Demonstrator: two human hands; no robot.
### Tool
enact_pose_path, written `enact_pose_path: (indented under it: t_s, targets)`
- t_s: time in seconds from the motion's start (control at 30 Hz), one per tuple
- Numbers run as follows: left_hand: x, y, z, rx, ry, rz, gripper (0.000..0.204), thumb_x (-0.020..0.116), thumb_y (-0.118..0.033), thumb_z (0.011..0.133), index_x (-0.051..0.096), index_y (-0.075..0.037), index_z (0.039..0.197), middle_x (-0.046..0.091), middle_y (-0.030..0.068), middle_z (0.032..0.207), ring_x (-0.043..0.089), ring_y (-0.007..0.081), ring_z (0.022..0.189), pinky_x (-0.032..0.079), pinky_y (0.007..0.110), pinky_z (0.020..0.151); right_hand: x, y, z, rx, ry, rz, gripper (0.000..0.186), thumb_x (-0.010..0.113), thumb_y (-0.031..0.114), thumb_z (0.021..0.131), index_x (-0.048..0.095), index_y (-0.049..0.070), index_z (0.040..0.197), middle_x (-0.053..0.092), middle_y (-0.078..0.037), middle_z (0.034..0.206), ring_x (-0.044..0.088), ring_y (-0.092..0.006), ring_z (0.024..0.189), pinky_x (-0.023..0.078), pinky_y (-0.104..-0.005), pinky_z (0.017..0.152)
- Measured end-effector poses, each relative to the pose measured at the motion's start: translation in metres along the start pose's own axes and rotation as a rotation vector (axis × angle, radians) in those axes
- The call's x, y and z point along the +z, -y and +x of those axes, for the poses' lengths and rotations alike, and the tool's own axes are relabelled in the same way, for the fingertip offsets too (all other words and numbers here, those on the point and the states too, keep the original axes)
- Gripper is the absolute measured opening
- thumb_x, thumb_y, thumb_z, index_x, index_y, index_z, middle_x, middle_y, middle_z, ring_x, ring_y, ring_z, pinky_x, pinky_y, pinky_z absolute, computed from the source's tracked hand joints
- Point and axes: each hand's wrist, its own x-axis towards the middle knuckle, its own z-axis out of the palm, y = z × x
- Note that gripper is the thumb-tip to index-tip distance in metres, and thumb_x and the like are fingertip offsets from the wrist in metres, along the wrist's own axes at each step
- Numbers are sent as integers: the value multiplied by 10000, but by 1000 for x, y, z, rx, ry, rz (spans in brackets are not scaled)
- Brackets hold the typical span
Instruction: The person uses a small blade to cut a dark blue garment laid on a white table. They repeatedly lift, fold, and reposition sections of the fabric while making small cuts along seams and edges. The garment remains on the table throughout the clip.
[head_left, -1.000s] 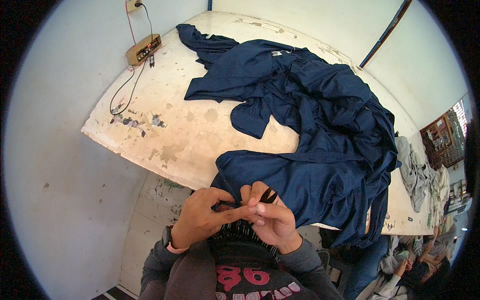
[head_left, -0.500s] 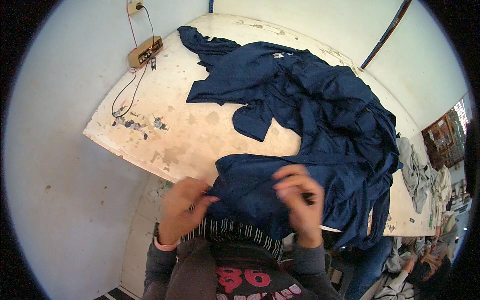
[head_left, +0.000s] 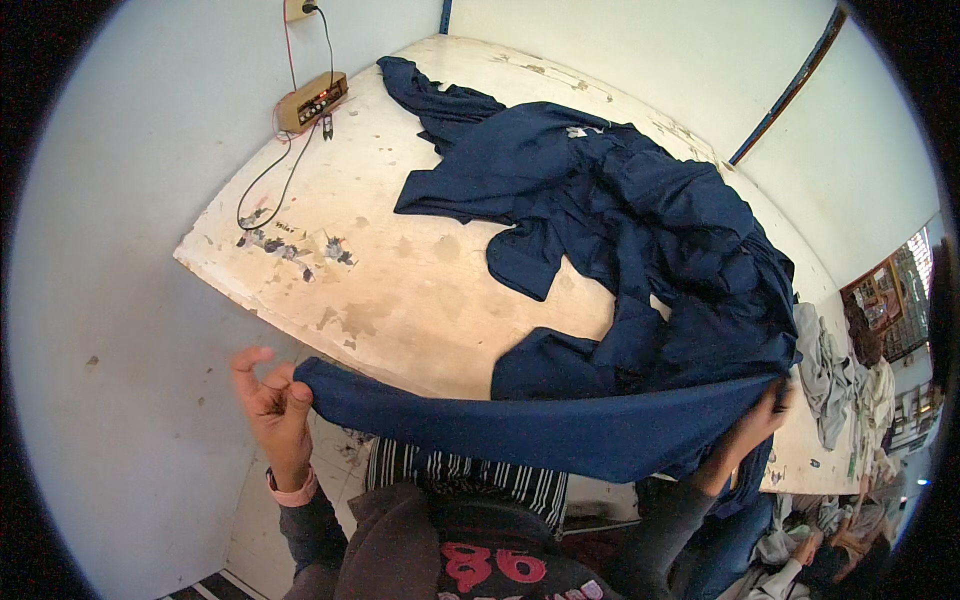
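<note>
A long folded length of navy fabric (head_left: 560, 425) is stretched between my hands along the near edge of the table. My left hand (head_left: 275, 410) pinches its left end between thumb and finger, the other fingers raised and curled, beyond the table's edge. Far to the right, my right hand (head_left: 757, 428) is closed on the other end; its fingertips are partly hidden against the dark cloth. More navy cloth (head_left: 680, 215) lies crumpled across the table behind the length, with loose flaps toward the left and a small white patch near its top.
The pale, worn table (head_left: 420, 300) has peeling spots and meets walls at left and back. A tan electrical box (head_left: 312, 101) with a looped black cable sits at the far left. Grey cloth (head_left: 825, 370) is heaped at right. Other people's hands show at lower right.
My hands have moved wide apart, the left outward to the left and the right far to the right. The navy fabric between them has been drawn out into a long strip.
</note>
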Motion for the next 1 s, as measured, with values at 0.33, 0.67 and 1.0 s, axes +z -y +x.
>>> enact_pose_path:
  t_s: [0.33,0.67,1.0]
  targets:
    - [13,14,41,-180,-231,-128,359,652,-124,1031,609,14,1360,687,65,1188,613,66,931,497,217,822,291,309,151,-233,518,510,561,735,248,953,484,23,1402,658,-235,1187,648,-293,1065,550,-385,907]
    - [-79,63,18,-172,-351,749,622,711,-202,975,471,-55,1529,463,164,1553,513,256,1338,426,391,1098,249,283,32,-622,1227,135,676,844,337,773,572,90,1341,615,-130,1144,619,-248,1051,503,-357,902]
    - [22,70,23,-53,303,1101,583,707,-203,922,524,-104,1466,350,240,1614,362,414,1478,246,547,1228,72,220,-53,-351,1466,-192,813,961,279,621,568,88,1306,540,-93,1316,577,-287,1233,528,-403,906]
